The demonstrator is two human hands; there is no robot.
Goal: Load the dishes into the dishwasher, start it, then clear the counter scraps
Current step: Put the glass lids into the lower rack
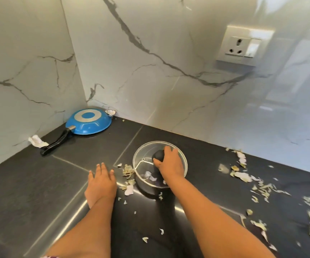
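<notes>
Both bare forearms reached forward; the left hand [101, 183] lay flat, fingers straight, the right hand [170, 163] curled in a grip.

A dark counter [38, 179] is seen; a blue pan [88, 121] is laid face-down upper left, a glass lid [143, 155] centrally, scraps [243, 175] scattered at right.

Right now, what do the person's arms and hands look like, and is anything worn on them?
Both arms are bare from the bottom edge of the picture to the fingertips: no sleeves, gloves, watch or bracelets show. The left hand and right hand carry no visible rings, and the nails look short and unpainted. A scrap of patterned fabric peeks in at the bottom edge beside the left arm.
</notes>
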